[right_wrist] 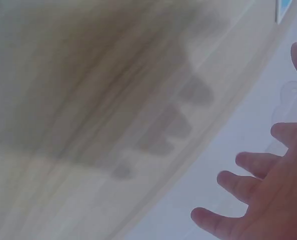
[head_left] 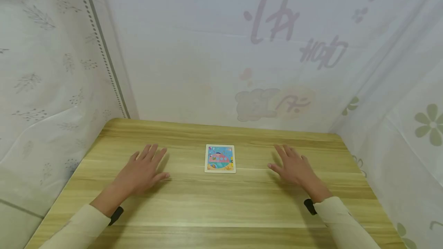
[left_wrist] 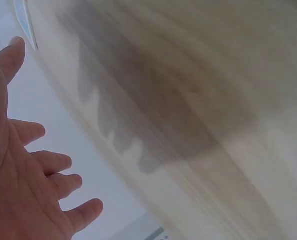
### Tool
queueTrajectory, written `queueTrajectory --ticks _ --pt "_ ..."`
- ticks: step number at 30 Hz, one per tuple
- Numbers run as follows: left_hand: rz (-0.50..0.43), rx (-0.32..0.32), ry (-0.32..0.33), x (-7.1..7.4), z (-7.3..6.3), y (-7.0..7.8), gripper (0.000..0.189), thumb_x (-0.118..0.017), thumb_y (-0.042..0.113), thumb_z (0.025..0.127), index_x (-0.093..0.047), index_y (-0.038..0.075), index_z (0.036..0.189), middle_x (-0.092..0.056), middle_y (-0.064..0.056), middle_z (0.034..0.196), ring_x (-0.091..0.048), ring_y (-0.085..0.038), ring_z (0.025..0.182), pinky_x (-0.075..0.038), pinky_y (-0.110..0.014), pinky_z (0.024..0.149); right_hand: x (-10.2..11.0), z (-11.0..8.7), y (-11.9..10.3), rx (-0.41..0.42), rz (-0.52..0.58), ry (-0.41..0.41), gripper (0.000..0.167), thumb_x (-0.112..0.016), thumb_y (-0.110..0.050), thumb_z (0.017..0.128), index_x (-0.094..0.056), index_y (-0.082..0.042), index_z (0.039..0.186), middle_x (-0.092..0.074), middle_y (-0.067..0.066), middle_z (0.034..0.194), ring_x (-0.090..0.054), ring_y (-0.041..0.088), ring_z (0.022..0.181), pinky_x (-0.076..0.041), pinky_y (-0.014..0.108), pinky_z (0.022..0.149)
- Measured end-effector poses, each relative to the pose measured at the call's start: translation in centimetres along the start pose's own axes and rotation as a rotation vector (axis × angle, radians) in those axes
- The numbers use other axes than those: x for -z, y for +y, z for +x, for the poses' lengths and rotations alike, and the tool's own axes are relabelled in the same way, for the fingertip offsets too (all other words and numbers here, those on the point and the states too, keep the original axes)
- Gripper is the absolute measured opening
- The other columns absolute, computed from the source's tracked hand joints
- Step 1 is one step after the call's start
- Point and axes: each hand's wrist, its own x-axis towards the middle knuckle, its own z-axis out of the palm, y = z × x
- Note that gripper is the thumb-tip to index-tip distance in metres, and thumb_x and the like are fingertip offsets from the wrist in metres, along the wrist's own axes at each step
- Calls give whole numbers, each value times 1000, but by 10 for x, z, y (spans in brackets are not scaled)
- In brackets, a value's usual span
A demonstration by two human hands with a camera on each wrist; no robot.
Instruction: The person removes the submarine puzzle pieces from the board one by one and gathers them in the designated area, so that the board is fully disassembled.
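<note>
A square picture puzzle (head_left: pixel 220 159) with a pale border lies flat on the wooden table; its picture has a pink submarine-like shape on blue. To its left my left hand (head_left: pixel 142 170) hovers over the tabletop with fingers spread, holding nothing. On the other side my right hand (head_left: pixel 293 166) hovers likewise, fingers apart and without anything in them. Both hands are apart from the square. Each wrist view shows a bare palm, the left hand (left_wrist: pixel 23 175) and the right hand (right_wrist: pixel 268 195), above its shadow, with just a corner of the square at the top.
The wooden table (head_left: pixel 207 210) reaches back to a pale printed cloth (head_left: pixel 180 68). More patterned cloth hangs at the left (head_left: pixel 45 68) and the right (head_left: pixel 408 133), close to the table's sides. A dark band (head_left: pixel 116 215) sits on the left wrist and another band (head_left: pixel 310 206) on the right.
</note>
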Motion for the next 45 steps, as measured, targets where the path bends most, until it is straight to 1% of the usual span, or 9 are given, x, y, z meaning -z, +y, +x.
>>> queueTrajectory --ticks 11,17,22,24,26,29,32,38,45 --pt "17 -85 59 -3 33 32 70 -64 44 91 -41 6 145 -55 -19 135 -51 -40 125 -44 -58 91 13 40 -37 88 129 -70 77 -53 -56 93 -30 -14 153 -59 18 133 -60 36 116 -48 56 88" --pt "-43 -45 88 -12 53 51 64 -64 42 92 -44 8 143 -64 -14 122 -61 -34 112 -49 -56 85 17 62 -67 101 182 -101 73 -58 -53 92 -33 -19 152 -68 13 120 -66 28 104 -52 46 76" --pt "-239 77 34 -15 65 68 58 -62 38 93 -47 7 141 -63 -17 125 -60 -35 115 -47 -57 90 16 77 -90 131 205 -118 68 -61 -49 92 -39 -21 150 -73 4 106 -69 21 94 -53 40 73" --pt "-392 157 10 -14 70 76 53 -61 33 94 -50 6 138 -66 -16 118 -65 -31 102 -52 -51 81 14 83 -98 132 243 -136 66 -62 -48 91 -41 -22 148 -73 1 103 -69 17 93 -53 39 75" --pt "-560 245 -17 -13 74 85 49 -60 29 94 -54 4 135 -70 -12 108 -66 -23 80 -52 -40 64 10 88 -104 133 306 -150 64 -63 -46 91 -43 -21 147 -73 0 100 -69 14 89 -53 39 78" --pt "-788 344 -58 -17 78 96 43 -60 23 93 -58 1 130 -72 -9 97 -60 -15 61 -42 -30 51 2 94 -111 119 458 -183 61 -66 -38 91 -46 -17 145 -74 2 94 -70 18 80 -54 38 77" --pt "-935 406 -104 -21 80 104 42 -60 21 94 -57 -1 129 -72 -11 93 -63 -19 63 -43 -28 53 -8 99 -117 90 616 -221 58 -68 -29 91 -49 -14 143 -74 6 83 -69 24 68 -55 37 68" --pt "-1031 521 -123 -21 81 108 42 -60 18 93 -55 -5 128 -69 -11 74 -64 -22 60 -47 -29 57 -23 108 -127 88 753 -233 48 -65 -21 93 -54 -10 139 -70 8 71 -66 21 59 -52 35 52" --pt "-1063 602 -108 -22 91 107 31 -61 15 92 -63 -5 116 -68 -10 74 -65 -20 61 -51 -28 58 -32 116 -138 30 880 -265 42 -64 -13 93 -59 -10 134 -69 8 68 -65 15 53 -54 30 52"
